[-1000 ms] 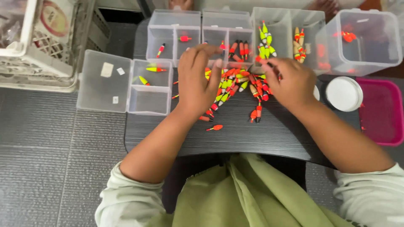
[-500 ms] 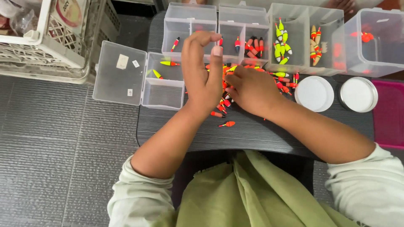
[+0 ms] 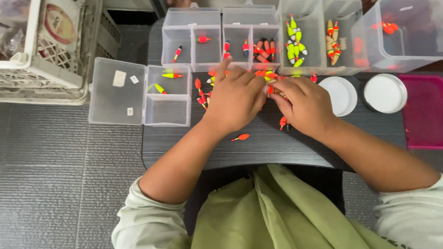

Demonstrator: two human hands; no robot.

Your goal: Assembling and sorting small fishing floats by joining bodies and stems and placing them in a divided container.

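Observation:
A pile of small orange, red and yellow-green fishing floats (image 3: 205,90) lies on a small dark table (image 3: 277,147), mostly hidden under my hands. My left hand (image 3: 235,99) rests over the pile with its index finger stretched toward the back boxes; what its curled fingers hold is hidden. My right hand (image 3: 302,103) meets it fingertip to fingertip and pinches an orange float (image 3: 270,89). One loose orange float (image 3: 241,137) lies near my left wrist, and another float (image 3: 283,122) sits under my right palm.
A clear box (image 3: 166,110) with an open lid (image 3: 117,92) holds yellow-green floats at the left. Clear compartment boxes (image 3: 191,41) with sorted floats line the back, beside a large clear tub (image 3: 406,46). Two white round lids (image 3: 341,94), a pink tray (image 3: 424,110), and white crates (image 3: 41,69) at far left.
My hands have drawn together over the middle of the pile, and my left hand has lowered from its raised, curled pose. The view has shifted left, showing both white lids.

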